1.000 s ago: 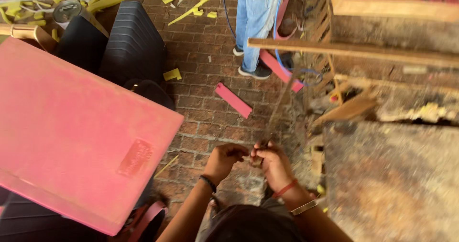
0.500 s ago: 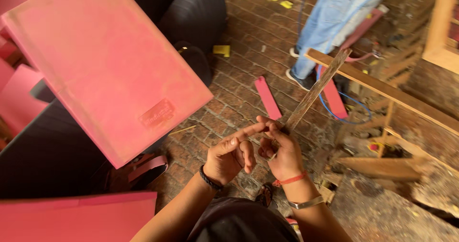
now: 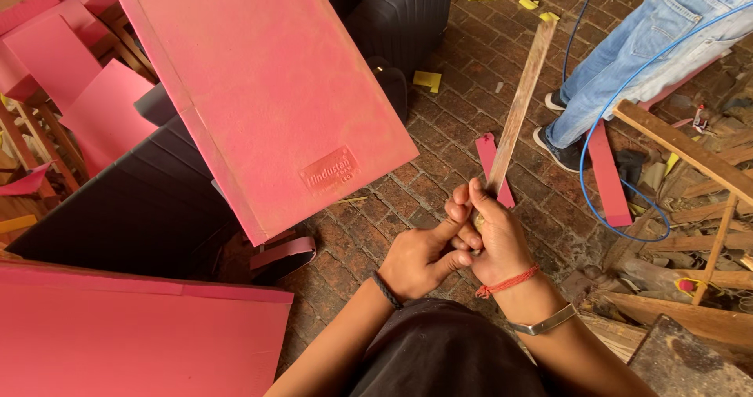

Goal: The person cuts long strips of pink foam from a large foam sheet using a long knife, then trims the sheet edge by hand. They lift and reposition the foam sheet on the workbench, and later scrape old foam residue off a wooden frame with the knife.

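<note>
Bare forearms, three wrist ornaments and dark clothing.

The person's left hand [image 3: 420,260] carries a thin black braided band around the wrist. The right hand [image 3: 490,236] has a red thread tied around its wrist, loose ends hanging at the knot, and further up the forearm sits a flat silver-coloured metal bangle. Both arms are uncovered, with no sleeves showing. Between the forearms, at the bottom of the view, a rounded mass of dark, nearly black fabric belongs to the wearer's clothing.

Long thin wooden strip [image 3: 519,107], worn brownish, held upright at bottom end, tilted slightly right, above brick floor
</note>
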